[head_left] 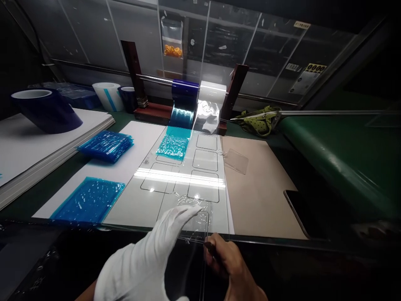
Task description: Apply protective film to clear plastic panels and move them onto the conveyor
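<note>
My left hand (147, 251), in a white glove, is curved around a clear rectangular panel (205, 228) at the front edge of the table. Its fingertips rest near the panel's far end, where crinkled clear film (192, 200) sticks out. My bare right hand (230, 261) has its fingers closed on a small dark tool (209, 247), held against the panel's right edge; its tip is too small to make out. Beyond the hands lies a glossy sheet (175, 196) with rounded rectangles drawn on it, and a blue film strip (172, 146) reaches onto its far part.
Blue (184, 90) and clear film rolls (213, 90) hang on a rod at the back. Blue film-covered pieces lie in a stack (108, 145) and a front pile (89, 200) on the left. A clear plate (236, 161) and a phone (302, 213) are on the right.
</note>
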{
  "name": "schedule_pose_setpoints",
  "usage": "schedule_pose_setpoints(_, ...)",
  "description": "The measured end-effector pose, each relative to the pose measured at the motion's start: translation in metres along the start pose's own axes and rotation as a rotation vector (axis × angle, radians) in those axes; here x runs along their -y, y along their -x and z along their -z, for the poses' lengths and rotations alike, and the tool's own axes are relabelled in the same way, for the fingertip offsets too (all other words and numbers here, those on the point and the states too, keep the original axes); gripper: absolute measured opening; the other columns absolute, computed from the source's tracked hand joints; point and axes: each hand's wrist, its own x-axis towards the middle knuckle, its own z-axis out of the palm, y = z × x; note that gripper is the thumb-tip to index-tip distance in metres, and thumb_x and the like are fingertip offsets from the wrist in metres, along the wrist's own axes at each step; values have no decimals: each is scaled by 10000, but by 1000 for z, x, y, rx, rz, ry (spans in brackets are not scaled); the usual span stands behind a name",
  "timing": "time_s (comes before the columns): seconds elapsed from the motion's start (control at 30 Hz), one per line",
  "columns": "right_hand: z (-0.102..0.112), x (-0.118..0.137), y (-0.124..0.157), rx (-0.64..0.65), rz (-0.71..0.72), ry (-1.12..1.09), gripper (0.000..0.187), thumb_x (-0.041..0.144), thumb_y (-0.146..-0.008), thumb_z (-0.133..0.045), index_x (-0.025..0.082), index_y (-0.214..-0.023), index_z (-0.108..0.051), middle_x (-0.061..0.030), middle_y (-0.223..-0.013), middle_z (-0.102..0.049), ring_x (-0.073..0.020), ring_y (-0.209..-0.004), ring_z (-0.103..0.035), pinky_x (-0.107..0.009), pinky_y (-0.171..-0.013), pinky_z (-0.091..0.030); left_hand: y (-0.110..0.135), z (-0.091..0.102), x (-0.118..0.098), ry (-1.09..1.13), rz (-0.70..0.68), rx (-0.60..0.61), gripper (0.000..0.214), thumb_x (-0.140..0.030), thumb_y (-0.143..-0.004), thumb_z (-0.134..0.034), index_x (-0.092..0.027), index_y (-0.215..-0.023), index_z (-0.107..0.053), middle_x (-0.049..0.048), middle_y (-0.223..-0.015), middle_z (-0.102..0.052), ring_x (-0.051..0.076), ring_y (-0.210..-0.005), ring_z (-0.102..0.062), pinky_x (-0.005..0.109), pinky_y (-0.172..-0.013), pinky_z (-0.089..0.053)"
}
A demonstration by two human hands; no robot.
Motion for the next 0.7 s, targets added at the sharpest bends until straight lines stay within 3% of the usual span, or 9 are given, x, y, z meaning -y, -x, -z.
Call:
schedule_pose_setpoints(0.13, 5, 8, 10, -35, -31, 140, 709, 841, -450, -668, 226, -665, -387, 70, -573, -377, -55, -448, -334, -165, -350, -305, -3, -2, -11, -16, 13, -36, 1183, -363, -489, -758, -382, -1459, -81, 60, -1478, -332, 370, -1236, -483, 542, -1054, -423)
schedule_pose_setpoints(0.27, 16, 19, 19, -23, -83, 199, 656, 808, -520, -670, 226, -731, -453, 35, -645, -457, -97, -539, -448, -175, -458, -434, -8, 0, -18, -42, 17, 21, 1179, -349, -495, -747, -389, -1463, -75, 49, -1487, -318, 360, -1225, -494, 531, -1035, -448)
schedule_pose_setpoints(0.43, 25, 20, 21, -9, -54, 139, 643, 791, -549, -671, 224, -770, -464, 46, -639, -394, -96, -534, -399, -199, -443, -385, -19, 2, -21, -100, -8, 86, 1161, -348, -526, -699, -381, -1470, -23, 58, -1533, -232, 363, -1316, -403, 535, -1034, -444)
schedule_pose_setpoints(0.7, 35, 7, 20, -2, 1, 48, 678, 862, -592, -554, 235, -700, -321, 69, -620, -299, -70, -522, -276, -225, -434, -232, -43, -2, -31, -119, -94, 72, 1170, -366, -481, -733, -392, -1463, -97, 75, -1468, -316, 405, -1283, -411, 561, -995, -455)
